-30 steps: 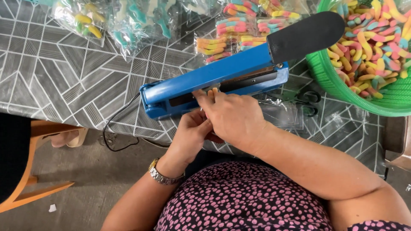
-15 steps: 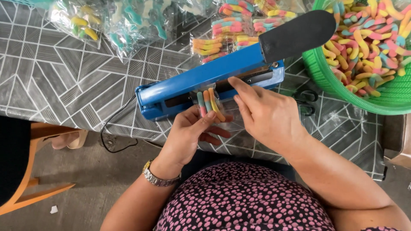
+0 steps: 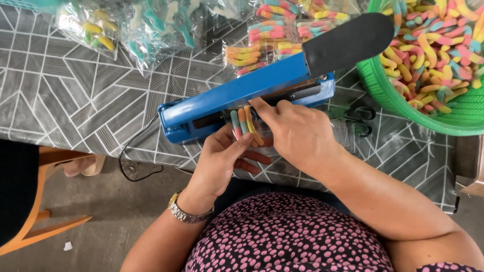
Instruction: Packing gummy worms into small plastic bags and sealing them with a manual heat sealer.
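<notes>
The right hand (image 3: 295, 133) has come back from the right onto the small clear plastic bag of striped gummy worms (image 3: 245, 125), pinching its top beside the left hand (image 3: 222, 158), which grips it from below. The bag's mouth lies in the blue heat sealer (image 3: 242, 95) just beyond the fingers; it seals best held flat and unwrinkled. The green basket of gummies (image 3: 388, 93) sits further right on the tabletop (image 3: 75, 95).
</notes>
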